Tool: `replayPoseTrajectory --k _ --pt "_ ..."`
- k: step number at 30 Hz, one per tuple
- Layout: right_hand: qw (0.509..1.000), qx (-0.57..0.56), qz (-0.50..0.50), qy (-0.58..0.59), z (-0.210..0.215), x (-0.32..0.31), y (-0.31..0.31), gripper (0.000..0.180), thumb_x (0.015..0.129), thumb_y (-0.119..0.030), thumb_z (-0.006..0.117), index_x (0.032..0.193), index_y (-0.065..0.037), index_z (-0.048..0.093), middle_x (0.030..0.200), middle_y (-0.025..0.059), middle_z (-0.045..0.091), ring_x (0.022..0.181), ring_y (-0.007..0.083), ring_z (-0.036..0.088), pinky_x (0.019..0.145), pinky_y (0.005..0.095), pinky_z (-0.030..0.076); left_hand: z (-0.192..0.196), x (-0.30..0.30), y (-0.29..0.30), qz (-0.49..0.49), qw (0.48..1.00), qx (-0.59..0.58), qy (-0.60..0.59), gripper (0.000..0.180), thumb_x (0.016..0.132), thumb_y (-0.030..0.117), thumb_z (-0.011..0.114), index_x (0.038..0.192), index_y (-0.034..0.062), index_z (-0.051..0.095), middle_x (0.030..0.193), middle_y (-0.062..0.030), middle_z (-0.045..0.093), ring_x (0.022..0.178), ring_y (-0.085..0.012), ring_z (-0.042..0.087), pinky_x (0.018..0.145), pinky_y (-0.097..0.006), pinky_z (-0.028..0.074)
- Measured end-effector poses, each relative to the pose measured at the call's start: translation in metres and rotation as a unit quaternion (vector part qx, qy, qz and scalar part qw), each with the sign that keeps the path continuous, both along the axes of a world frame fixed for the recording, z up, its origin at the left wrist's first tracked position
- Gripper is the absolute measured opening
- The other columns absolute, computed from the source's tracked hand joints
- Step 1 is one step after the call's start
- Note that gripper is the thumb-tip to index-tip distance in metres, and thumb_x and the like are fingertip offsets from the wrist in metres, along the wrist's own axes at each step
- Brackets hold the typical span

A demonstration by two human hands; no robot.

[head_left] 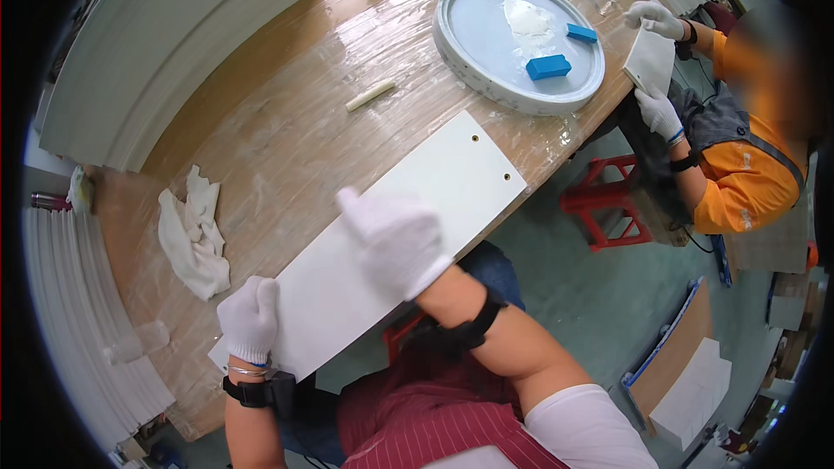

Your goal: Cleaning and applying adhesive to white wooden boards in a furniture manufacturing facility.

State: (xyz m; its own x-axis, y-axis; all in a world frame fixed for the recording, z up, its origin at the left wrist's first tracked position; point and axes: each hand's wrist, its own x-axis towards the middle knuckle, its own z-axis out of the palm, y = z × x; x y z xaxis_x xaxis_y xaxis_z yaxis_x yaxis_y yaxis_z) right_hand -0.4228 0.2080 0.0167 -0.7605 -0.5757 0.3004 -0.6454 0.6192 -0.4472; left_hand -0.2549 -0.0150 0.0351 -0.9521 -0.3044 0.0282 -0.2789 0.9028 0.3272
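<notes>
I'm looking down on a wooden table (287,113) wrapped in clear, wrinkled plastic film. At its six o'clock edge lies a long white panel (391,234) with two small holes near its far end, overhanging the edge. At nine o'clock sits a crumpled white rag (195,234). Toward one o'clock stands a round pale tray (452,35) holding two blue blocks (548,66) and a white smear. Between tray and panel, near twelve, lies a small cream stick (370,95).
</notes>
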Motion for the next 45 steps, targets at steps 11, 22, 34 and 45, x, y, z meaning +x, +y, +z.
replayPoseTrajectory --k 11,22,34,45 --pt "0.992 0.095 0.027 0.085 0.017 -0.01 -0.001 0.024 0.087 -0.015 0.063 0.11 -0.015 0.07 0.075 0.0058 0.067 0.066 0.0249 0.065 0.062 0.0405 0.051 0.001 0.0 0.001 0.01 1.0 -0.004 -0.002 0.033 0.1 0.03 0.053 0.076 0.0085 0.063 0.067 -0.0168 0.059 0.063 -0.0373 0.061 0.056 -0.043 0.046" --pt "0.994 0.04 -0.046 0.09 0.012 -0.013 0.015 0.025 0.083 -0.016 0.069 0.108 -0.013 0.073 0.087 0.0136 0.07 0.078 0.0312 0.069 0.072 0.0398 0.055 -0.002 -0.003 0.002 0.005 1.0 0.005 0.011 0.034 0.101 0.03 0.051 0.079 0.0077 0.063 0.069 -0.0172 0.06 0.065 -0.0381 0.061 0.058 -0.043 0.046" --pt "0.971 -0.072 -0.191 0.124 -0.013 -0.03 0.107 0.023 0.086 -0.014 0.068 0.108 -0.009 0.073 0.091 0.0127 0.07 0.079 0.0297 0.069 0.071 0.0365 0.056 -0.001 0.0 0.0 0.004 1.0 0.003 0.008 0.034 0.101 0.032 0.05 0.081 0.0085 0.064 0.067 -0.017 0.06 0.064 -0.0371 0.062 0.057 -0.044 0.046" --pt "0.977 0.024 -0.182 0.111 -0.003 -0.041 0.094 0.024 0.093 -0.017 0.063 0.113 -0.007 0.071 0.102 0.0137 0.071 0.091 0.0294 0.07 0.082 0.0374 0.054 0.02 0.031 -0.018 0.097 0.978 0.0 0.186 0.024 0.095 0.02 0.062 0.113 0.0037 0.065 0.1 -0.0136 0.068 0.089 -0.0262 0.067 0.078 -0.035 0.053"
